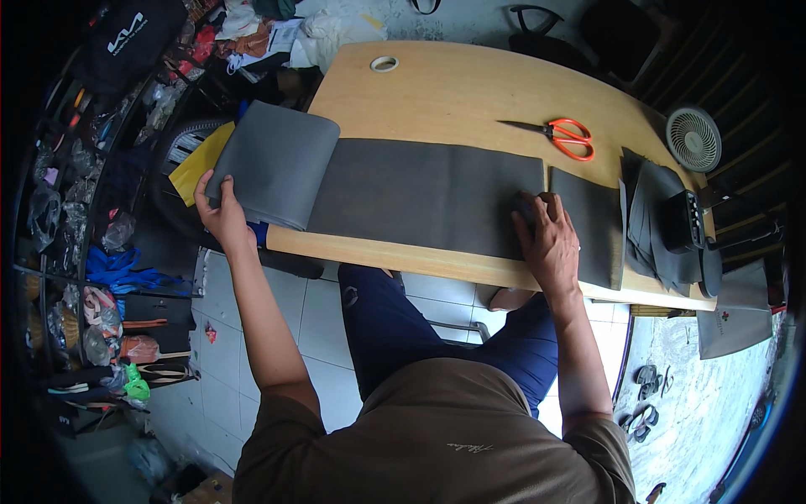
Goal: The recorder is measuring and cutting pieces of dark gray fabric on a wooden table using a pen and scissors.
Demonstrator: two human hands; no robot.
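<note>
A long strip of dark grey, leather-like sheet [403,189] lies flat across the table. Its left end is folded back into a wide grey flap [273,160] that overhangs the table's left edge. At the flap's lower left corner, my left hand [225,220] pinches the material, thumb on top and fingers behind. My right hand [552,244] rests on the strip's right end, fingers curled over a small dark object that is mostly hidden. A second dark grey piece [592,218] lies just right of that hand.
Orange-handled scissors [571,139] and a tape roll [384,64] lie on the wooden table [437,92]. At its right end are stacked dark pieces [651,193], a black device [682,220] and a small fan [693,139]. A crowded shelf [80,269] stands left, near a yellow sheet [200,168].
</note>
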